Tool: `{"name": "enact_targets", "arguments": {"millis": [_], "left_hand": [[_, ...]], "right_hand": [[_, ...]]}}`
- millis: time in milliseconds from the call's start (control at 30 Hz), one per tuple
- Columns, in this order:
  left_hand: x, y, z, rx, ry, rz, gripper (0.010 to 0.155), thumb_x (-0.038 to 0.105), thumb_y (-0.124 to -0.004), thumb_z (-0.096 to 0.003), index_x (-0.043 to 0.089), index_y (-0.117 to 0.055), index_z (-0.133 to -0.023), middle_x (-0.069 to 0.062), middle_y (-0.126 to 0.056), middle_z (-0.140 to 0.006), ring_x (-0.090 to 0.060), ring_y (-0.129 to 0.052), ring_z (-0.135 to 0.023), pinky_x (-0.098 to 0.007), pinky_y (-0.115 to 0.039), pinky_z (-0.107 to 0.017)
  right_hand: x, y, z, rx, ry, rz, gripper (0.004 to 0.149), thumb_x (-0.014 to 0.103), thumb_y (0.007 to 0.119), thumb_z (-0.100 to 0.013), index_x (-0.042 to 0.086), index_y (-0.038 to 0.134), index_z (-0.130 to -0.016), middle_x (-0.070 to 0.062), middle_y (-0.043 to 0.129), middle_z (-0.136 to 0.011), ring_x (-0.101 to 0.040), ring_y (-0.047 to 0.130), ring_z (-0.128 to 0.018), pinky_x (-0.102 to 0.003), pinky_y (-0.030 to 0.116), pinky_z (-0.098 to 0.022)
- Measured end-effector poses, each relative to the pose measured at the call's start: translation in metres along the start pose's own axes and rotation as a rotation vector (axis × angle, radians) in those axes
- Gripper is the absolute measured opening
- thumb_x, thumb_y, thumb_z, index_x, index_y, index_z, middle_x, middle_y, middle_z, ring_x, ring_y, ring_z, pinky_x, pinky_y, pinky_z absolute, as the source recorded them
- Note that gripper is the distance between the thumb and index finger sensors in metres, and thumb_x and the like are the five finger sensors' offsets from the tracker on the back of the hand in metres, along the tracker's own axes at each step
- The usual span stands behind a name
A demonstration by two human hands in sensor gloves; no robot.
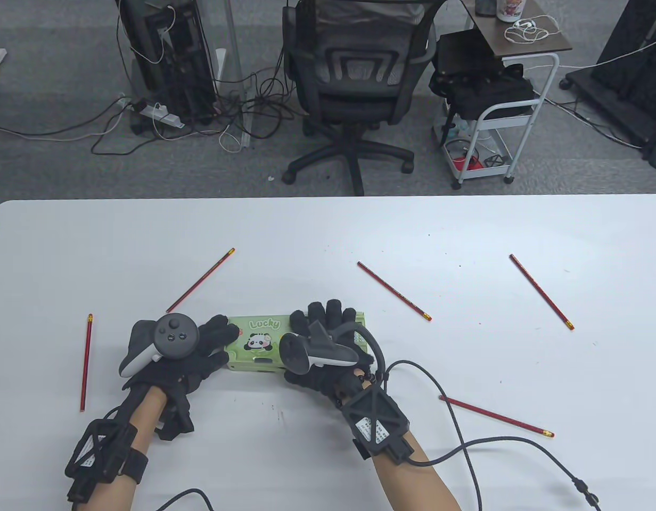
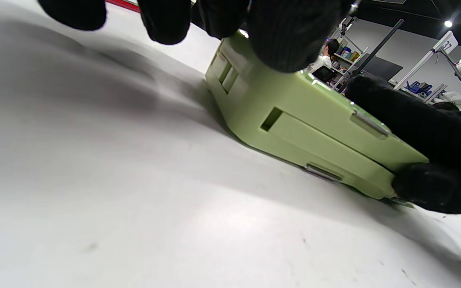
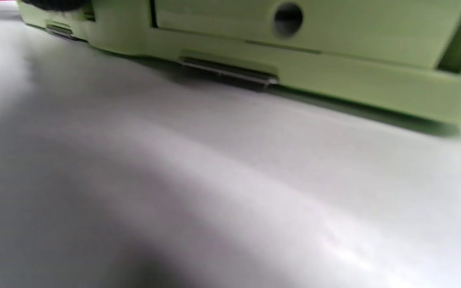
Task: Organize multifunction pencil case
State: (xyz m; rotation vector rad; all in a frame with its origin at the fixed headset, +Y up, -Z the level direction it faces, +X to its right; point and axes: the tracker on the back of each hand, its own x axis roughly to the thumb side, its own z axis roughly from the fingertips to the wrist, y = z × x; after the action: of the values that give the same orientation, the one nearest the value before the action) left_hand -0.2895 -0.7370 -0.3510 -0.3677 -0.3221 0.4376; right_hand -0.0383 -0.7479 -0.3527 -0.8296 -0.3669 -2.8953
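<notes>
White table [image 1: 328, 234] under green pencil case [image 1: 256, 340], office chair [image 1: 354, 80] beyond.

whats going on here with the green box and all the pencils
A person in sensor gloves has both hands on a closed green pencil case lying flat on the white table. The left hand touches its left end; the right hand lies over its right half. Five red pencils lie scattered around it, untouched.
</notes>
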Motion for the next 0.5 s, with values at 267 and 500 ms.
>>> {"name": "enact_targets", "arguments": {"millis": [267,500], "left_hand": [[0.0003,0.0000,-0.0001,0.003,0.001,-0.005,0.056,0.031,-0.075,-0.0583,0.034,-0.056,-0.111,-0.005,-0.046,-0.127,-0.042,-0.057,-0.116,-0.078,-0.055,-0.070],[0.0006,-0.0004,-0.0002,0.011,0.003,-0.009,0.056,0.031,-0.075,-0.0582,0.033,-0.056,-0.111,-0.005,-0.046,-0.127,-0.042,-0.057,-0.116,-0.078,-0.055,-0.070]], "right_hand": [[0.0047,0.0008,-0.0014,0.005,0.003,0.037,0.109,0.064,0.059,-0.043,-0.006,0.002,-0.105,-0.047,0.010,-0.104,-0.078,0.024,-0.091,-0.085,0.033,-0.061],[0.0022,-0.0002,-0.0015,0.019,0.008,-0.001,0.109,0.064,0.059,-0.043,-0.005,0.001,-0.105,-0.045,0.008,-0.104,-0.076,0.021,-0.092,-0.084,0.030,-0.062]]}}
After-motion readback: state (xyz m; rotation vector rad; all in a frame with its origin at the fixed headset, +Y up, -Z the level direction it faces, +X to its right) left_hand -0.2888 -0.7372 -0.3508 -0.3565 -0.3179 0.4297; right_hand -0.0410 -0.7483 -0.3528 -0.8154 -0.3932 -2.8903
